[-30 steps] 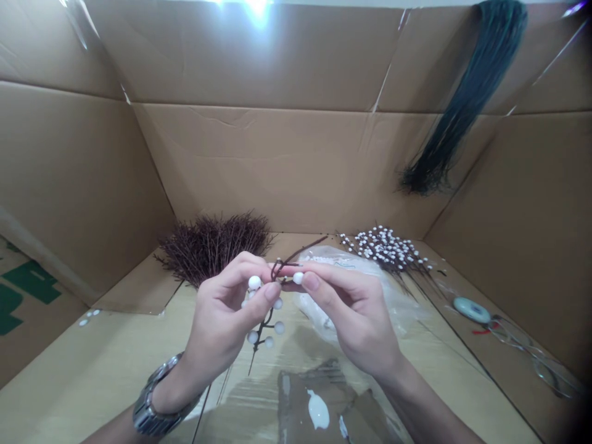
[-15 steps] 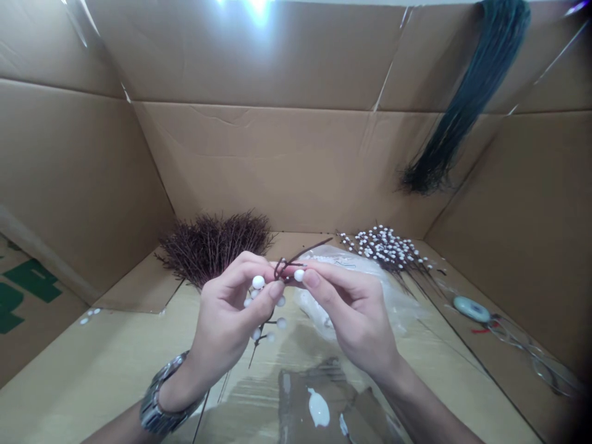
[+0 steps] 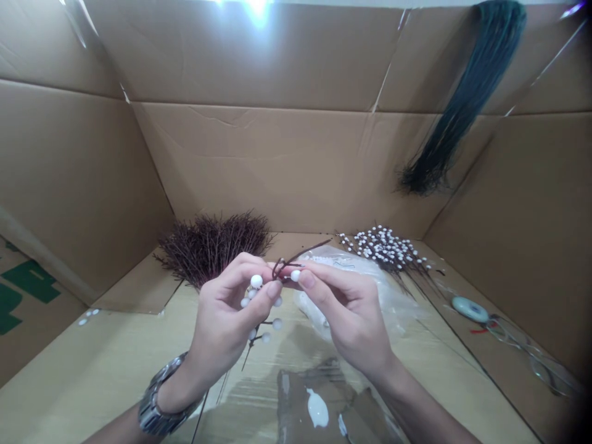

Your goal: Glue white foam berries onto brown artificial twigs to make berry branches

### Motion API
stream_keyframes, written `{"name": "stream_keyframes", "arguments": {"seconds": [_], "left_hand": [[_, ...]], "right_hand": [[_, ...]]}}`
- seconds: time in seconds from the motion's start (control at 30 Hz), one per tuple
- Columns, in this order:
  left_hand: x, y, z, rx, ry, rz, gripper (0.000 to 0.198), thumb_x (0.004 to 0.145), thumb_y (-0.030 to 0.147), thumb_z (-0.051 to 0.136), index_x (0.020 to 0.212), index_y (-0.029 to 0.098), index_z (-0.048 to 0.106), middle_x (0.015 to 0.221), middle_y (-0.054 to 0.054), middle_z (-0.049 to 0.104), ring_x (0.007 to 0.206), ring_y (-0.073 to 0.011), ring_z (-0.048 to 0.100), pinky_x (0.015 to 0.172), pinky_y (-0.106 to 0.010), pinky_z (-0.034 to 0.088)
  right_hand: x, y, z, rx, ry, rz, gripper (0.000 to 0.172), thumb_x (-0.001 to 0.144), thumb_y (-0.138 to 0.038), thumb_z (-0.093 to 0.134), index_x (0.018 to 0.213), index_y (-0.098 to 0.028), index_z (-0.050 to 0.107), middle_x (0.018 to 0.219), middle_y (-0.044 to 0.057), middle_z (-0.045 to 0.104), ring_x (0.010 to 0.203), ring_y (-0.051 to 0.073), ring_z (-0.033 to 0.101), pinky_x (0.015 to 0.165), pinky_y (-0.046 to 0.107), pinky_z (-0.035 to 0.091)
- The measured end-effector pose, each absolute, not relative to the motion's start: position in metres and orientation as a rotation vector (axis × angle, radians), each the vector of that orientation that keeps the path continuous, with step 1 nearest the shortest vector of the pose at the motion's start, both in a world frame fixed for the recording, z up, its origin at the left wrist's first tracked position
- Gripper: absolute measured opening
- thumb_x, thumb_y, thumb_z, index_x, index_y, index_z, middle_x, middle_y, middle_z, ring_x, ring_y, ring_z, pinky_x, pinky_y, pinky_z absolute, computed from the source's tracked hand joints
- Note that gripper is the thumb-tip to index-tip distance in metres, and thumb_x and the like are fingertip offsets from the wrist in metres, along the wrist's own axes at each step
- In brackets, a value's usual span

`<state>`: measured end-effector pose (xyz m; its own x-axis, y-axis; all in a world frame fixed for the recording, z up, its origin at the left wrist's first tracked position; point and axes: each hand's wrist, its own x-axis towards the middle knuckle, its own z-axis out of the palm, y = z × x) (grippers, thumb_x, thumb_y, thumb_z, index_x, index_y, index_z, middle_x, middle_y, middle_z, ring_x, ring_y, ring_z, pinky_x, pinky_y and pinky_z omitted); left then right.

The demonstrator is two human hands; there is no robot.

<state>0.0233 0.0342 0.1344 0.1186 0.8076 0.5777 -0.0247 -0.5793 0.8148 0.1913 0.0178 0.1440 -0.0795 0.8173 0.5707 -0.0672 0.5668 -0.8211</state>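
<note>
Between thumb and fingers, my left hand [image 3: 231, 311] pinches a brown artificial twig [image 3: 309, 248] with side stems. Several white berries [image 3: 256, 282] hang on it below and beside the left thumb. A single white berry [image 3: 295, 276] sits at the fingertips of my right hand [image 3: 356, 308], which is closed on it against a short stem end. The two hands nearly meet above the table. Below them lies a piece of brown cardboard [image 3: 296, 410] with a puddle of white glue [image 3: 318, 407] on it.
Bare brown twigs [image 3: 215, 243] are bunched at the back left. Berry-tipped twigs [image 3: 386, 246] lie back right, beside a clear plastic bag [image 3: 398, 296]. Green-black strands [image 3: 467, 105] hang over the cardboard wall [image 3: 277, 160]. Glasses [image 3: 522, 351] and a light-blue oval object [image 3: 469, 309] lie right.
Both hands, with the twig and the berry, have shifted very slightly left. The grip of each hand looks the same.
</note>
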Motion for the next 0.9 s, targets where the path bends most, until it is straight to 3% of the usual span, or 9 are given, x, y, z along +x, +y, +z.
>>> {"name": "stream_keyframes", "arguments": {"seconds": [0.33,0.47,0.53,0.63,0.7,0.83,0.9], "left_hand": [[0.024,0.036,0.135,1.715,0.790,1.500,0.013,0.093,0.022,0.071,0.080,0.023,0.075,0.086,0.000,0.064,0.079,-0.0158,0.058,0.068,-0.025,0.048],[0.024,0.038,0.134,1.697,0.793,1.433,0.014,0.093,0.025,0.071,0.079,0.022,0.070,0.084,-0.001,0.061,0.074,-0.0160,0.055,0.063,-0.026,0.045],[0.023,0.039,0.132,1.686,0.785,1.403,0.015,0.092,0.025,0.071,0.078,0.022,0.069,0.082,0.000,0.061,0.073,-0.0158,0.054,0.063,-0.026,0.045],[0.025,0.043,0.127,1.682,0.775,1.342,0.014,0.091,0.027,0.072,0.078,0.021,0.068,0.081,-0.001,0.061,0.073,-0.0163,0.055,0.064,-0.027,0.044],[0.028,0.046,0.123,1.683,0.765,1.312,0.015,0.090,0.029,0.072,0.077,0.021,0.068,0.081,-0.001,0.061,0.072,-0.0168,0.054,0.063,-0.028,0.043],[0.036,0.050,0.118,1.700,0.764,1.255,0.020,0.089,0.029,0.071,0.073,0.020,0.065,0.076,-0.001,0.060,0.070,-0.0170,0.053,0.063,-0.029,0.042],[0.038,0.049,0.117,1.704,0.770,1.227,0.022,0.090,0.030,0.070,0.071,0.020,0.063,0.073,0.000,0.059,0.068,-0.0165,0.052,0.063,-0.029,0.042]], "right_hand": [[0.190,0.020,0.144,-0.690,-1.473,0.869,0.021,0.098,-0.029,0.064,0.112,-0.030,0.079,0.108,0.002,0.082,0.096,0.018,0.077,0.086,0.032,0.064],[0.215,0.026,0.147,-0.710,-1.483,0.940,0.035,0.099,-0.038,0.062,0.131,-0.028,0.068,0.127,0.005,0.075,0.114,0.020,0.072,0.101,0.040,0.059],[0.240,0.029,0.140,-0.801,-1.510,0.869,0.038,0.101,-0.040,0.058,0.136,-0.027,0.063,0.128,0.006,0.074,0.113,0.019,0.072,0.101,0.040,0.057],[0.279,0.033,0.113,-1.243,-1.795,0.705,0.030,0.101,-0.040,0.053,0.103,-0.019,0.074,0.088,0.005,0.077,0.082,0.018,0.072,0.081,0.033,0.058],[0.297,0.038,0.085,-1.501,-2.035,0.681,0.030,0.101,-0.034,0.051,0.092,-0.018,0.075,0.089,0.006,0.077,0.083,0.020,0.070,0.079,0.033,0.055],[0.306,0.055,0.031,-1.672,-2.083,0.569,0.020,0.093,-0.021,0.057,0.095,-0.014,0.076,0.099,0.015,0.077,0.096,0.027,0.070,0.088,0.036,0.049],[0.304,0.065,0.016,-1.681,-2.105,0.518,0.016,0.088,-0.016,0.061,0.092,-0.013,0.076,0.098,0.016,0.077,0.095,0.027,0.070,0.085,0.035,0.048]]}}
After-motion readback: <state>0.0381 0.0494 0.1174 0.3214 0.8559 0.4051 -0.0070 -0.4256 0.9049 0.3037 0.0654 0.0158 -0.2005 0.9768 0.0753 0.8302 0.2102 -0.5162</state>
